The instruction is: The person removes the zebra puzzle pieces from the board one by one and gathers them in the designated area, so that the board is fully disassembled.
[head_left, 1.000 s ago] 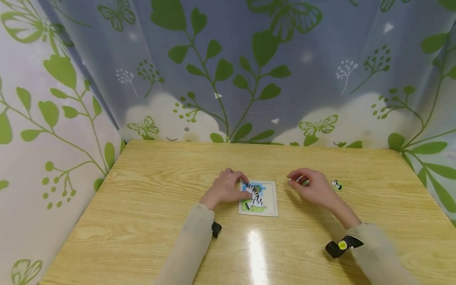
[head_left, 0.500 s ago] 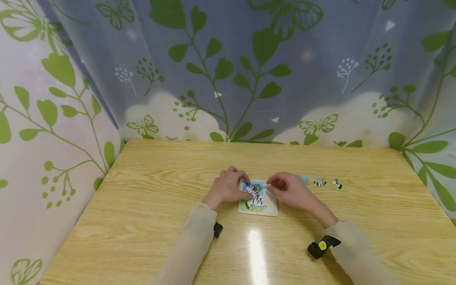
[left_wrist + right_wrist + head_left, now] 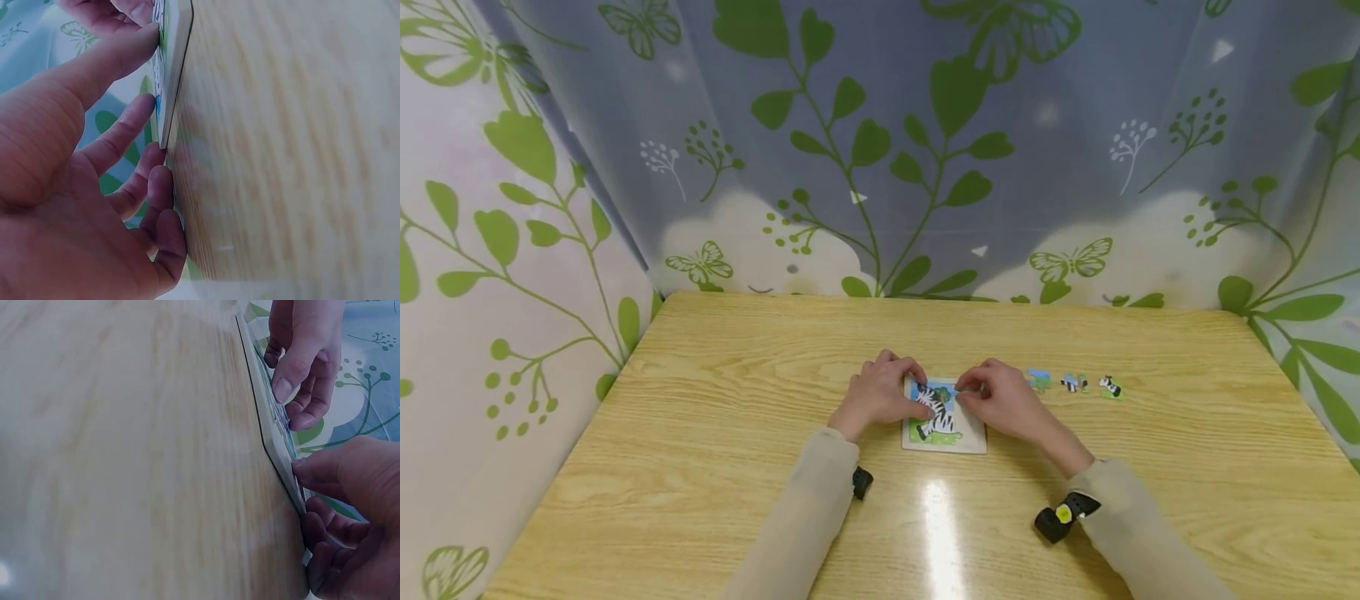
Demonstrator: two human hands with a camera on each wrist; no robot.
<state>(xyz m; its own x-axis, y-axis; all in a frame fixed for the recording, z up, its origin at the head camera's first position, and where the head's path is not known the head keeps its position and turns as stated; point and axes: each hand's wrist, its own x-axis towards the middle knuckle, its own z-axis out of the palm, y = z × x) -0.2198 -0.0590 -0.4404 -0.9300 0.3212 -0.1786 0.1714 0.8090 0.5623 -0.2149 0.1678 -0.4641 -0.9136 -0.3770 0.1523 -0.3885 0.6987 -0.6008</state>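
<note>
A square zebra jigsaw puzzle [image 3: 938, 421] lies in its pale wooden tray [image 3: 973, 440] on the table. Blue, green and striped pieces fill its left part, and bare wood shows at its right. My left hand [image 3: 883, 396] rests at the tray's left side, with the thumb and index finger touching the picture. In the left wrist view its thumb is nearly straight. My right hand [image 3: 1000, 400] is over the upper right part, thumb and fingertips together on a small puzzle piece mostly hidden by them. The right wrist view shows the right thumb [image 3: 319, 469] at the tray's face.
Three loose pieces lie in a row to the right: a blue and green piece [image 3: 1039, 380], a piece with blue and black [image 3: 1075, 383] and a zebra-head piece [image 3: 1110, 387]. A leaf-patterned curtain [image 3: 880, 167] hangs behind the wooden table [image 3: 700, 467].
My right hand has moved left from beside the loose pieces onto the tray's upper right, uncovering those pieces. My left hand has stayed at the tray's left side.
</note>
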